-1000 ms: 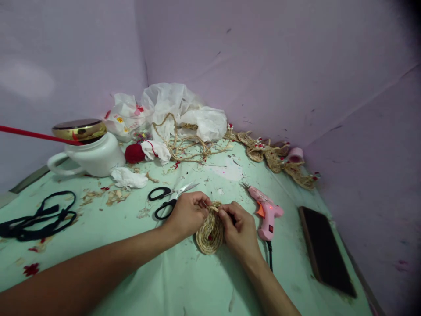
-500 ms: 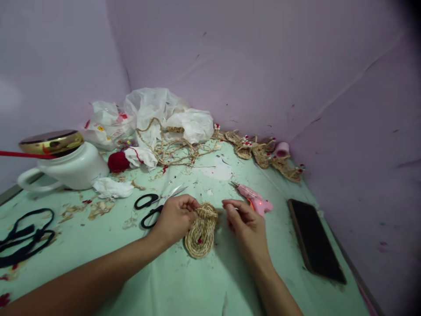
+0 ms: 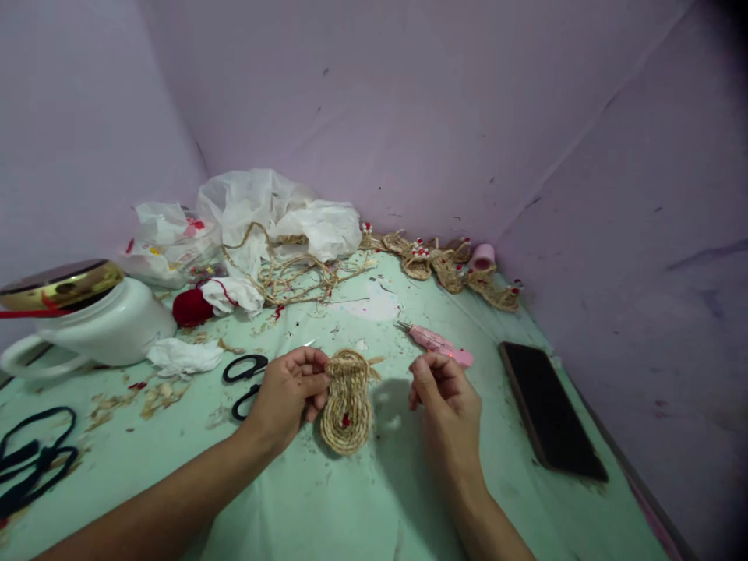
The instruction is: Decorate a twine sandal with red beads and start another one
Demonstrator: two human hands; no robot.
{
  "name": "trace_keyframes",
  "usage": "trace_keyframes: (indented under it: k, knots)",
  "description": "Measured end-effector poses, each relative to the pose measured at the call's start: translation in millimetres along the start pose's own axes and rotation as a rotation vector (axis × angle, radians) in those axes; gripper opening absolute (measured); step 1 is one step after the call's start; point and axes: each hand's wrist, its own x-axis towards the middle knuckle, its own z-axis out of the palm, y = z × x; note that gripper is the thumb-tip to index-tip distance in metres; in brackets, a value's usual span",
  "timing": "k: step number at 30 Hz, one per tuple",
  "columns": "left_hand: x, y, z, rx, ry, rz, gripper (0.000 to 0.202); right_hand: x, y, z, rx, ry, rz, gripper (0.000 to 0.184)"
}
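Observation:
Between the thumb and fingers of my left hand [image 3: 291, 389] is the upper left edge of a small slipper [image 3: 346, 405] made of coiled, braided straw. It has a strap band across its upper part and a small red spot near its lower end. A loose straw end sticks out at its upper right. My right hand [image 3: 447, 409] hovers to the right, apart from the slipper, its fingertips pinched together; whatever they hold, if anything, cannot be made out. Just behind that hand lies a pink glue gun [image 3: 437, 343] with a lit red light. Black-handled scissors [image 3: 245, 368] are partly hidden behind my left hand.
A dark phone [image 3: 552, 409] lies at right. Along the back wall stand several straw slippers [image 3: 447, 273] with beads and a pink roll [image 3: 482, 256]. Braided straw cord [image 3: 292, 280], plastic bags [image 3: 257, 202], red yarn [image 3: 192, 308], a white pot [image 3: 125, 323] and dark straps [image 3: 40, 460] fill the left.
My right hand has drawn farther to the right of the slipper, its fingers more curled. The left hand keeps its grip on the slipper's edge. The whole view has shifted slightly.

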Motion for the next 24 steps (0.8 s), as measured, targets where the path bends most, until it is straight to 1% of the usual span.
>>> trace_keyframes:
  k: [1,3,5,6,8,11,12,15,17,18,20,22,24]
  knots:
    - [0.1,0.9,-0.5,-0.032,0.003,-0.002,0.021,-1.7,-1.2,-1.3,-0.019,-0.034,0.025,0.024]
    - [0.3,2.7,-0.9,-0.062,0.012,-0.005,0.024,-6.0,-2.8,0.6,-0.091,-0.201,0.073,0.031]
    - [0.6,3.6,-0.6,-0.062,0.018,-0.001,0.025,-10.8,-3.4,6.5,-0.127,-0.362,0.111,0.029]
    - [0.7,3.3,-0.4,-0.053,0.020,-0.001,0.025,-12.9,-3.3,9.9,-0.120,-0.402,0.121,0.026]
    - [0.9,1.0,0.1,-0.011,0.007,0.000,0.025,-15.9,-2.3,14.8,-0.100,-0.422,0.125,0.020]
    - [-0.9,-4.6,-1.1,0.071,-0.031,0.020,0.026,-16.4,-1.3,14.2,-0.098,-0.387,0.115,0.017]
    - [-2.2,-5.8,-2.2,0.087,-0.036,0.050,0.028,-15.6,-1.5,12.3,-0.111,-0.376,0.107,0.016]
    - [-7.5,-3.0,-6.7,0.157,-0.019,0.225,0.033,-12.4,-3.2,5.9,-0.155,-0.352,0.076,0.015]
    - [-10.4,4.3,-9.0,0.268,-0.002,0.317,0.026,-10.9,-4.3,4.0,-0.108,-0.400,0.098,0.015]
    - [-11.3,8.5,-9.5,0.317,-0.004,0.323,0.022,-10.5,-4.4,4.1,-0.053,-0.445,0.128,0.016]
    - [-11.8,15.8,-9.2,0.353,-0.030,0.259,0.017,-10.5,-4.3,5.7,0.058,-0.525,0.190,0.016]
    - [-11.3,19.3,-7.7,0.323,-0.073,0.172,0.017,-10.9,-3.6,7.7,0.104,-0.550,0.214,0.017]
    - [-10.8,19.2,-6.1,0.308,-0.103,0.122,0.017,-11.2,-2.7,8.6,0.093,-0.552,0.209,0.017]
